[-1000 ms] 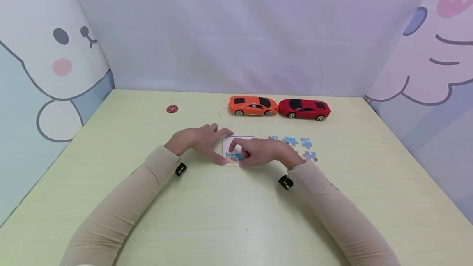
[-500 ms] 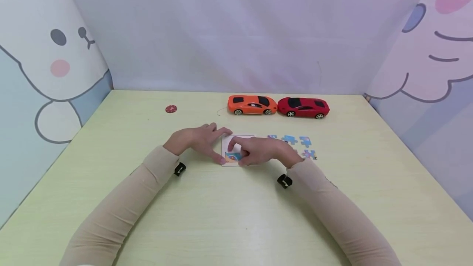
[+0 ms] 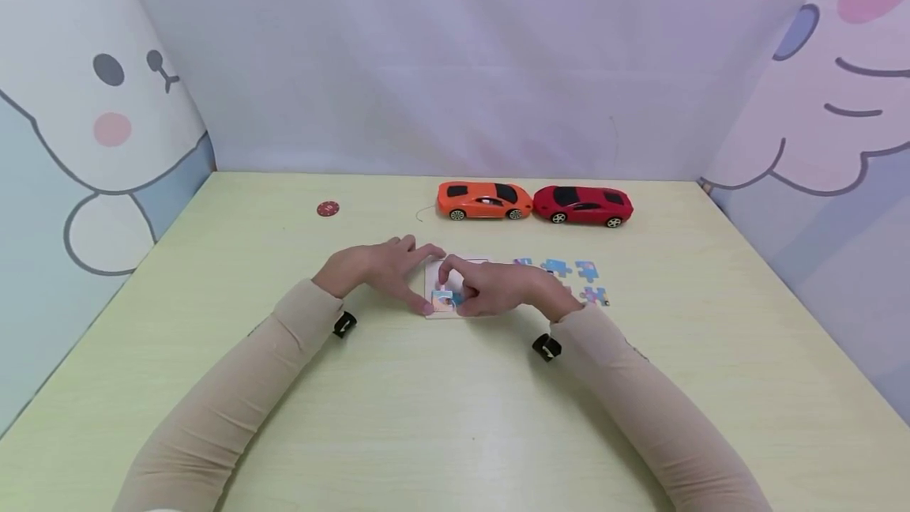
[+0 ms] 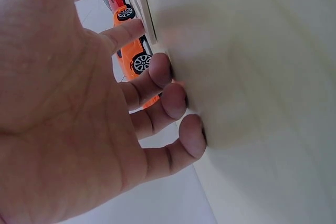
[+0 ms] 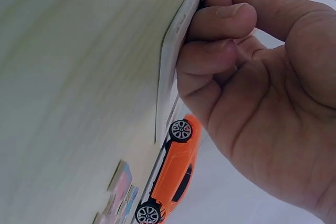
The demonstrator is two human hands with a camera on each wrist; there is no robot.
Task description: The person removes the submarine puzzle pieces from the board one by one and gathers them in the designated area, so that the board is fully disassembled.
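A white square puzzle board (image 3: 476, 261) lies mid-table between the hands. My left hand (image 3: 387, 269) rests at its left side, with thumb and index finger spread along the edge. In the left wrist view the index finger (image 4: 128, 32) touches the board's rim and the other fingertips rest on the tabletop. My right hand (image 3: 498, 288) is over the board, index finger bent and thumb below, pinching a small blue and orange puzzle piece (image 3: 442, 300) in the near left corner. In the right wrist view its remaining fingers (image 5: 215, 59) are curled against the board's edge.
Several loose puzzle pieces (image 3: 586, 270) lie right of the board, partly behind the right hand. An orange toy car (image 3: 483, 201) and a red toy car (image 3: 583, 205) stand nose to nose at the back. A round red chip (image 3: 328, 208) lies back left.
The puzzle piece under my right fingers has shifted slightly and now looks tilted, with a pale edge showing. My left hand stays at the board's edge.
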